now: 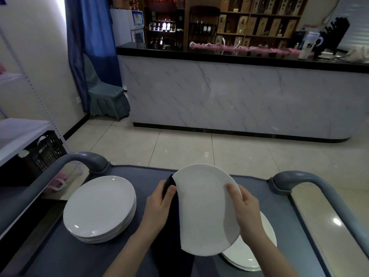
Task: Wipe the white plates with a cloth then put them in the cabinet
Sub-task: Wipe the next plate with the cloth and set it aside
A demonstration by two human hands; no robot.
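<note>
A white plate is held tilted above the grey cart, face toward me. My right hand grips its right rim, thumb on the face. My left hand presses a dark cloth against the plate's left edge; the cloth hangs down past the plate. A stack of white plates lies on the cart's left side. Another stack of white plates sits at the right, partly hidden under the held plate and my right forearm.
Grey cart handles rise at the left and right. A black crate sits under a white shelf at the left. Across the tiled floor stands a marble-fronted counter, with a covered chair beside it.
</note>
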